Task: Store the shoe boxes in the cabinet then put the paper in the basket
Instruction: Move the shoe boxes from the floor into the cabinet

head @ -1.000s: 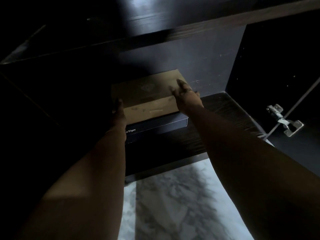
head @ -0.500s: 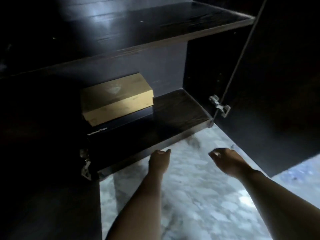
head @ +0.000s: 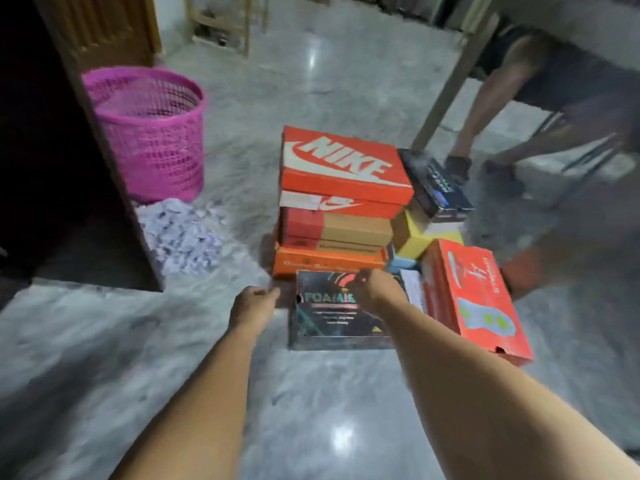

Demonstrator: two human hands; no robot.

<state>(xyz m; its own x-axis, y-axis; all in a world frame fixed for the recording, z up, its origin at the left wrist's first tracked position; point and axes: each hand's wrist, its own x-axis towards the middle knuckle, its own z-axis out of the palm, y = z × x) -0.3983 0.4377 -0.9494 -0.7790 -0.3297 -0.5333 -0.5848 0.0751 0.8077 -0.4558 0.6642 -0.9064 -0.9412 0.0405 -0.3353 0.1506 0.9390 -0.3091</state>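
A heap of shoe boxes lies on the marble floor: an orange Nike box [head: 341, 164] tops a stack, a dark Foamise box [head: 332, 317] lies nearest me, and a red box [head: 479, 296] leans at the right. My left hand [head: 252, 306] hovers just left of the dark box, fingers loosely curled and holding nothing. Over the dark box's top right my right hand [head: 375, 289] is curled, and I cannot tell whether it touches. Shredded paper [head: 181, 233] lies piled by the pink basket [head: 156, 133]. The dark cabinet door [head: 79, 133] stands at the left.
Another person's legs [head: 502, 109] and feet are at the back right beside a wooden table leg [head: 453, 77]. More boxes, one yellow [head: 412, 237] and one black [head: 436, 185], sit behind the red one. A wooden door is at the back left.
My view has swung from the dark cabinet shelf, where a tan box sits on a black one, to the boxes on the floor. Both hands left the cabinet and now reach toward the dark box.
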